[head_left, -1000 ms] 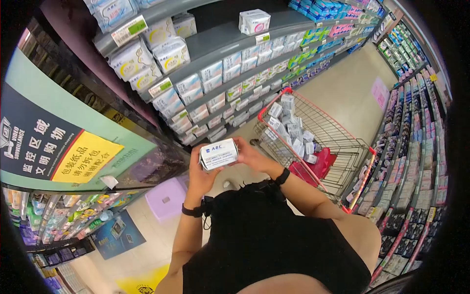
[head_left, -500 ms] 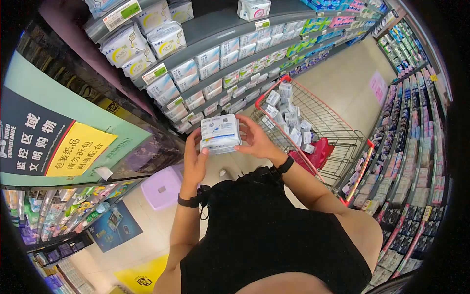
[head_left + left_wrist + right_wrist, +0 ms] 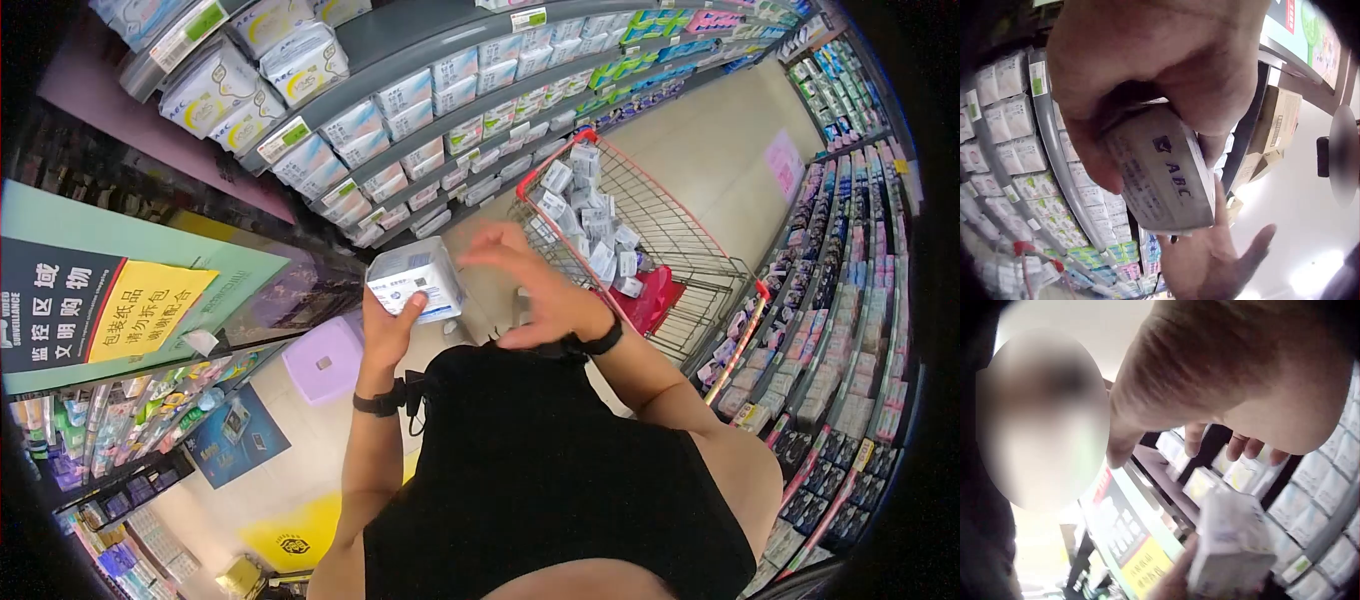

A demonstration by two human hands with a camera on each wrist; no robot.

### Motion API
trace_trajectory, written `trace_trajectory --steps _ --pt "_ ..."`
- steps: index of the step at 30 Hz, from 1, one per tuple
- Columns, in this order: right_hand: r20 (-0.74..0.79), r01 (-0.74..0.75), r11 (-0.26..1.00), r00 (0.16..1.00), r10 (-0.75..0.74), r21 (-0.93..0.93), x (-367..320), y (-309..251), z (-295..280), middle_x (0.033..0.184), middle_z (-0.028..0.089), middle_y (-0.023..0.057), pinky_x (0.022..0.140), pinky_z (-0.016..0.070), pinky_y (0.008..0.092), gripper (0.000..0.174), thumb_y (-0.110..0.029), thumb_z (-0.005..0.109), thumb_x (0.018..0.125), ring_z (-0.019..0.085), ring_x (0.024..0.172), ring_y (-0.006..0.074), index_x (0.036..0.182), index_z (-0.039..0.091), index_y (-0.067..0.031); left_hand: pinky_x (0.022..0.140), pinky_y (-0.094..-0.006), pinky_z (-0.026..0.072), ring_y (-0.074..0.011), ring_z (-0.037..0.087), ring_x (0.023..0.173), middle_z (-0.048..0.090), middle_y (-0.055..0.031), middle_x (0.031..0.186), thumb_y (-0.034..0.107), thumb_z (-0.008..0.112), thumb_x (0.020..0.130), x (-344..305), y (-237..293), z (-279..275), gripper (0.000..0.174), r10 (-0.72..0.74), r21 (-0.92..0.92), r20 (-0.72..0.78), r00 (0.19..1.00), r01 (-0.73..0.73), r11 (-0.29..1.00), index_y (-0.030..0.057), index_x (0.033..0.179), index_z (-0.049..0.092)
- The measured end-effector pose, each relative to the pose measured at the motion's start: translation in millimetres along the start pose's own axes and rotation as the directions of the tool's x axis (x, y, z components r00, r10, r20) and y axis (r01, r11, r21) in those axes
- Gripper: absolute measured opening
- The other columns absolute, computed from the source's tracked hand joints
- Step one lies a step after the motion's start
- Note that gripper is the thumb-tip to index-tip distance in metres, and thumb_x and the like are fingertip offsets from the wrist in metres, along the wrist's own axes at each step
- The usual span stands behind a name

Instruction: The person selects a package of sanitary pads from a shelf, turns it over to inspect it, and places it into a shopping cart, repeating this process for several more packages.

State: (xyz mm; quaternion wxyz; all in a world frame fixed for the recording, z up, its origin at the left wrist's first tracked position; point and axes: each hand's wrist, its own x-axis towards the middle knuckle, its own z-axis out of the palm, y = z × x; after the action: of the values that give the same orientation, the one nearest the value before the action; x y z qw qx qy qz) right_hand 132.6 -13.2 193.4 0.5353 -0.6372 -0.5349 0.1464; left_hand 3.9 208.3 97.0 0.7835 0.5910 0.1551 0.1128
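Note:
A white ABC package [image 3: 415,280] is gripped by the left hand [image 3: 388,335], its thumb across the printed face. In the left wrist view the fingers of the left hand [image 3: 1154,69] curl round both sides of the package [image 3: 1160,169], showing its lettered end. The right hand [image 3: 530,290] is off the package, just to its right, with fingers spread and nothing in them. In the right wrist view the right hand [image 3: 1229,381] hangs apart from the blurred package [image 3: 1232,544].
A shopping cart [image 3: 690,240] holding several white packages [image 3: 600,225] and a red item [image 3: 655,300] stands at the right. Stocked shelves [image 3: 400,60] run along the front; more shelves [image 3: 840,300] line the right side. A purple stool [image 3: 322,360] and a sign [image 3: 60,300] are at the left.
The right hand has let go of the package and moved off to the right. The package has turned and shifted left in the left hand. The shelves and cart have shifted slightly in view.

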Motion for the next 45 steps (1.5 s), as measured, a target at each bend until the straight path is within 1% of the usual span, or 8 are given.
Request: trace_trajectory --steps 4,7,11,18,27,38,41,45 --pt "0.007 0.259 0.654 0.927 -0.374 0.711 3 -72 -54 0.06 0.043 0.0036 0.102 0.0428 0.0549 0.06 -0.061 0.055 0.089 0.052 0.057 0.0242 0.063 0.045 -0.0086 0.092 -0.0328 0.0521 -0.018 0.061 0.107 0.06 -0.0113 0.117 0.008 0.083 0.081 11 2 29 0.069 0.148 0.07 -0.025 0.989 -0.146 0.987 0.0011 0.131 0.036" --pt "0.001 0.364 0.322 0.662 -0.75 0.874 24 -120 -96 0.052 0.046 0.0084 0.099 0.0523 0.0505 0.052 -0.035 0.047 0.1 0.048 0.045 0.0219 0.055 0.042 -0.0103 0.092 -0.0319 0.0515 -0.0171 0.061 0.106 0.06 -0.0103 0.114 0.004 0.086 0.076 19 4 50 0.073 0.165 0.115 0.007 0.986 -0.164 0.98 0.0032 0.127 0.034" --pt "-0.116 0.374 0.228 0.705 -0.7 0.899 8 -154 -119 0.044 0.048 0.0142 0.101 0.0519 0.0496 0.047 -0.006 0.044 0.096 0.046 0.038 0.021 0.049 0.043 -0.0089 0.093 -0.0332 0.0497 -0.0172 0.058 0.105 0.057 -0.0087 0.114 0.005 0.088 0.071 19 16 86 0.076 0.227 0.229 0.021 0.974 -0.226 0.947 0.0062 0.124 0.034" --pt "-0.224 0.403 0.151 0.74 -0.634 0.903 -12 -160 -135 0.046 0.054 0.0157 0.084 0.0556 0.0411 0.041 0.007 0.059 0.086 0.05 0.039 0.0204 0.048 0.049 -0.0041 0.101 -0.038 0.0462 -0.0227 0.056 0.117 0.052 -0.0152 0.124 0.005 0.091 0.066 27 13 108 0.084 0.33 0.31 0.129 0.935 -0.354 0.882 0.0067 0.125 0.03" --pt "-0.215 0.429 0.17 0.711 -0.67 0.887 -48 -157 -140 0.047 0.051 0.0126 0.061 0.049 0.0329 0.034 0.005 0.059 0.09 0.047 0.041 0.0189 0.056 0.053 -0.0009 0.098 -0.0375 0.0469 -0.0218 0.057 0.113 0.053 -0.0146 0.119 0.008 0.092 0.065 38 14 132 0.081 0.355 0.262 0.231 0.906 -0.409 0.874 0.0065 0.122 0.034" --pt "-0.241 0.452 0.182 0.726 -0.644 0.873 -26 -143 -134 0.047 0.047 0.0067 0.067 0.0548 0.0379 0.046 -0.018 0.061 0.097 0.05 0.045 0.0181 0.054 0.047 -0.0093 0.097 -0.0385 0.0475 -0.0221 0.058 0.111 0.054 -0.0147 0.116 0.005 0.092 0.063 44 12 142 0.08 0.368 0.193 0.35 0.861 -0.451 0.871 0.0068 0.118 0.034" --pt "-0.389 0.472 0.577 0.881 -0.27 0.667 -47 -75 -122 0.053 0.045 0.0017 0.066 0.0504 0.0356 0.046 -0.041 0.061 0.099 0.047 0.048 0.0158 0.064 0.045 -0.0161 0.098 -0.0392 0.0466 -0.0226 0.058 0.111 0.057 -0.014 0.117 0.008 0.094 0.062 49 11 144 0.081 0.381 0.162 0.336 0.861 -0.451 0.878 0.0081 0.119 0.036" --pt "-0.476 -0.171 0.924 0.817 0.327 0.341 -98 45 -101 0.091 0.059 0.005 0.086 0.0477 0.034 0.026 -0.028 0.061 0.098 0.058 0.087 0.016 0.1 0.055 -0.0033 0.098 -0.0404 0.0474 -0.0268 0.059 0.114 0.059 -0.0186 0.123 0.007 0.094 0.063 60 12 145 0.078 0.503 0.208 0.43 0.75 -0.624 0.753 0.0091 0.117 0.037"
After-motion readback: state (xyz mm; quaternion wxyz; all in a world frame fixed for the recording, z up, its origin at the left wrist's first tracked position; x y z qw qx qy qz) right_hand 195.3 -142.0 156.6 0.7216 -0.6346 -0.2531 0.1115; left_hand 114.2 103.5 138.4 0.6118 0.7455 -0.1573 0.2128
